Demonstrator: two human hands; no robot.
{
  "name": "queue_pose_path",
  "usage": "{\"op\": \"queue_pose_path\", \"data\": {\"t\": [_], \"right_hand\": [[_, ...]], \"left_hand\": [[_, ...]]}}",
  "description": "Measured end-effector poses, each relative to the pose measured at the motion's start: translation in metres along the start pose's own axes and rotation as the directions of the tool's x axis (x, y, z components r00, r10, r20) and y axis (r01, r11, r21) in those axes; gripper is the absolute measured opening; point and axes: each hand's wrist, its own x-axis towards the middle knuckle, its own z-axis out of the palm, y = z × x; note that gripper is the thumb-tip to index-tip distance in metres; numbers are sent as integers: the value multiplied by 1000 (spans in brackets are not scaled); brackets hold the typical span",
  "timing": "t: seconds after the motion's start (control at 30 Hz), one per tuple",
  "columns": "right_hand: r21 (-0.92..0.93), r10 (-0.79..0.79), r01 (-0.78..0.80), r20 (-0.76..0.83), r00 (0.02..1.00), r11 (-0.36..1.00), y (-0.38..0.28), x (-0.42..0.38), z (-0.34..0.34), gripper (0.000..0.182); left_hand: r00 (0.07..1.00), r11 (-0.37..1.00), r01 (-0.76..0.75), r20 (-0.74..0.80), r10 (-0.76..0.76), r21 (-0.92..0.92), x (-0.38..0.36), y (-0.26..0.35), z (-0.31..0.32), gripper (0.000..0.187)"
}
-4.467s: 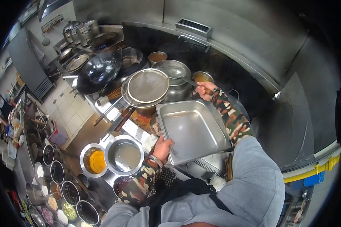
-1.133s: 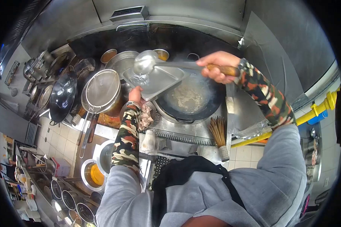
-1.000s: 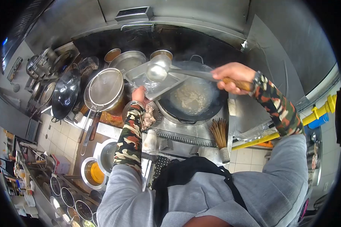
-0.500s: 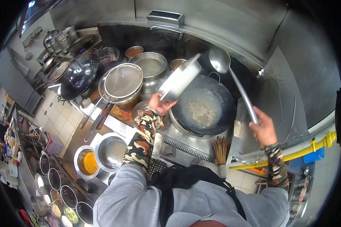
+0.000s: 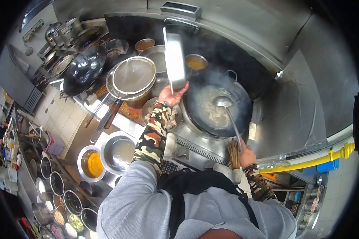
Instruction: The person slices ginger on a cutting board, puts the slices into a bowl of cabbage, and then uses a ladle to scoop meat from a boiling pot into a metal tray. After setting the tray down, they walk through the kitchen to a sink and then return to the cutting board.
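My left hand (image 5: 173, 94) is closed on the lower edge of a shiny metal basin (image 5: 175, 59). The basin is tipped up on its side, left of the wok and apart from it. My right hand (image 5: 247, 154) grips the handle end of a long metal ladle (image 5: 222, 101). Its bowl rests in pale, cloudy liquid inside the black wok (image 5: 244, 105), with steam rising. Below my right hand stands a bamboo wok brush (image 5: 234, 157). Partly behind my left forearm is a perforated strainer (image 5: 177, 116) with pale pieces in it.
A fine-mesh sieve (image 5: 134, 75) lies over a pot to the left. Beyond it a second wok (image 5: 83, 71) leans. Nearer me are a bowl of orange liquid (image 5: 95, 165) and a metal bowl (image 5: 117, 153). A yellow pipe (image 5: 307, 161) runs along the right.
My right hand has come down and toward me, bringing the ladle bowl from above the back of the stove into the wok. The basin in my left hand has swung more upright, away from the wok.
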Motion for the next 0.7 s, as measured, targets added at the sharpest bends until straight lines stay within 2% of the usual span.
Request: {"op": "queue_pose_path", "data": {"t": [0.03, 0.07, 0.1, 0.13, 0.17, 0.2, 0.23, 0.27, 0.3, 0.33, 0.4, 0.43, 0.47, 0.53, 0.57, 0.6, 0.63, 0.67, 0.7], "right_hand": [[-108, -43, 29, -125, 991, 994, -1, -1, 6, 71], [-217, -98, 44, -245, 964, 975, -3, -1, 10, 72], [-266, -229, 111, -467, 854, 958, -20, -3, 3, 73], [-260, -232, 122, -451, 862, 958, -35, -3, 0, 73], [-12, -351, 373, -365, 862, 928, -50, -3, -1, 67], [261, -473, 552, -308, 825, 792, -68, -5, -1, 60], [704, -497, 322, 50, 866, 633, -98, -8, -4, 53], [907, -606, -104, 355, 712, 408, -133, -10, -5, 45], [860, -672, -380, 506, 540, 342, -168, -9, -4, 43], [723, -742, -624, 586, 326, 298, -202, -12, -1, 40], [375, -722, -901, 684, 110, 218, -267, -12, 69, 62], [267, -597, -945, 796, 105, 190, -302, -8, 88, 66], [167, -457, -976, 885, 84, 143, -335, -3, 101, 71], [316, -600, -924, 703, 382, -217, -376, -4, 122, 53], [187, -534, -910, 759, 373, -370, -391, 10, 146, 46], [62, -471, -854, 812, 344, -517, -401, 20, 143, 42], [216, -366, -833, 821, 438, -510, -399, 24, 142, 39], [335, -413, -828, 744, 525, -449, -397, 30, 161, 35], [335, -408, -828, 747, 524, -451, -388, 32, 159, 35]], "left_hand": [[998, 997, -68, -4, 68, 48, -17, -12, 10, 31], [985, 990, 143, 98, -143, 3, -23, -4, 5, 32], [918, 936, 352, 195, -346, 2, -33, 0, 7, 34], [937, 952, 297, 170, -305, 72, -39, -1, 9, 36], [954, 959, 244, 144, -264, 144, -50, -8, 19, 38], [1000, 959, 1, 22, -7, 282, -59, -17, 29, 40], [856, 861, 424, 185, -482, 283, -58, 10, 29, 43], [940, 820, 263, 56, -336, 509, -68, 9, 45, 44], [984, 759, 143, -11, -175, 635, -82, 2, 66, 45], [999, 657, 38, -50, -1, 753, -96, -5, 85, 45], [995, 504, -2, -49, 88, 864, -112, 0, 110, 46], [967, 466, -73, -51, 249, 882, -122, -6, 119, 41], [963, 456, -82, -46, 264, 886, -133, -6, 126, 41], [841, 192, -223, 89, 533, 956, -156, -9, 134, 40], [803, 189, -250, 94, 589, 950, -176, -17, 142, 38], [780, 21, -190, 138, 610, 981, -192, -3, 141, 35], [816, 180, -228, 87, 571, 957, -208, 8, 138, 30], [802, 260, -280, 77, 592, 924, -227, 16, 138, 29], [775, 161, -308, 149, 614, 938, -248, 22, 140, 33]]}}
